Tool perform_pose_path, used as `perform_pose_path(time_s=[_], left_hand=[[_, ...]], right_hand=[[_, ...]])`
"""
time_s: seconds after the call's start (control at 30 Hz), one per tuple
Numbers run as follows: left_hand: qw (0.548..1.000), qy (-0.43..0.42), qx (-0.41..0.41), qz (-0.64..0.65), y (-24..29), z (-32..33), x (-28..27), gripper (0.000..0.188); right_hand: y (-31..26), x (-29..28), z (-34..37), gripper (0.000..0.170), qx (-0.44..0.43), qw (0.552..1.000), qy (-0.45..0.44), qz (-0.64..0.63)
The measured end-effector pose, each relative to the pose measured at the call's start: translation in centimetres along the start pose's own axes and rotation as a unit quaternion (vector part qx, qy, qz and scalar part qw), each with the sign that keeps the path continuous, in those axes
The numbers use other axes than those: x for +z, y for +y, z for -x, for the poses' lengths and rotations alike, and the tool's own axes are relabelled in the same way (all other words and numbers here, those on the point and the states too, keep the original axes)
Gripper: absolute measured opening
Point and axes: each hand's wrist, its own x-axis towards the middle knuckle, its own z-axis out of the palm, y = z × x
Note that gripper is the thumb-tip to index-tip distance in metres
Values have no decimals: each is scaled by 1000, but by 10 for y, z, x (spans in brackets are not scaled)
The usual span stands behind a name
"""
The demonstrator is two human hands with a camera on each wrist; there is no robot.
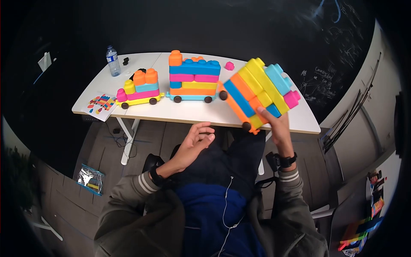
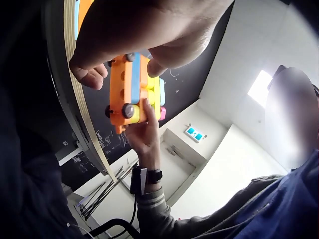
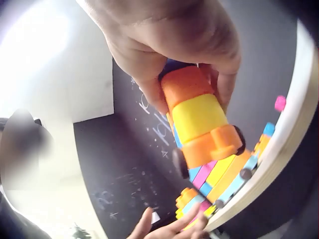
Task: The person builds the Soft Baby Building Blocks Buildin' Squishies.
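Observation:
My right hand (image 1: 276, 125) grips a toy train car (image 1: 253, 92) of stacked building blocks by its end, thumb on the near side. The car is tilted in the air at the table's right, its orange wheeled base toward the lower left, with yellow, blue, orange, teal and pink blocks on it. In the right wrist view its orange and yellow end (image 3: 199, 119) faces the camera between thumb and fingers. My left hand (image 1: 195, 145) hovers in front of the table edge, fingers loosely bent, holding nothing.
On the white table (image 1: 150, 112) stand a taller block car (image 1: 195, 81) and a small yellow-based one (image 1: 139, 92). A pink block (image 1: 230, 66), a water bottle (image 1: 113, 62) and a picture sheet (image 1: 101, 106) lie around them. A plastic bag (image 1: 90, 180) is on the floor.

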Motion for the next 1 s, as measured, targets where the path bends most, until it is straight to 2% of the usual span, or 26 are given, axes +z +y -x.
perform_pose_path(time_s=[0.07,0.17,0.2,0.33,0.4,0.43,0.5,0.57,0.6,0.63,0.67,0.7,0.77,0.8,0.87,1.0], left_hand=[[1000,0,-8,-5,0,-1,-1,36],[1000,-23,-13,-17,2,-1,-2,26],[999,-25,-14,-19,2,0,-2,26],[999,-21,-10,-38,4,-1,-3,19],[999,-7,19,-47,7,-2,-6,18],[998,-15,15,-51,9,-3,-10,18],[995,18,89,-41,14,-7,-19,18],[980,70,152,-110,39,-11,-29,16],[961,127,177,-168,49,-12,-41,15],[926,163,254,-228,55,-18,-60,16],[886,227,287,-284,66,-20,-72,19],[862,256,284,-334,76,-20,-91,29],[706,346,270,-556,100,-16,-102,48],[704,344,271,-559,103,-16,-109,48],[660,347,221,-628,100,-18,-120,65],[683,351,181,-614,87,-24,-124,71]], right_hand=[[2,-21,-8,43,-9,995,26,96],[11,-41,-20,43,-7,990,28,135],[18,-48,-25,50,6,988,22,154],[32,-60,-38,59,13,988,20,153],[35,-68,-46,67,25,982,-27,187],[37,-72,-51,67,27,983,-19,183],[42,-79,-58,68,13,976,-24,215],[50,-86,-65,68,13,979,-5,203],[54,-89,-68,69,12,981,5,195],[56,-91,-68,69,10,982,14,186],[57,-91,-67,66,10,983,17,183],[61,-94,-69,66,9,983,18,180],[70,-99,-73,60,-14,991,-3,131],[73,-103,-74,60,-13,992,-2,127],[68,-104,-72,54,3,983,18,184],[69,-103,-67,55,-1,971,62,229]])
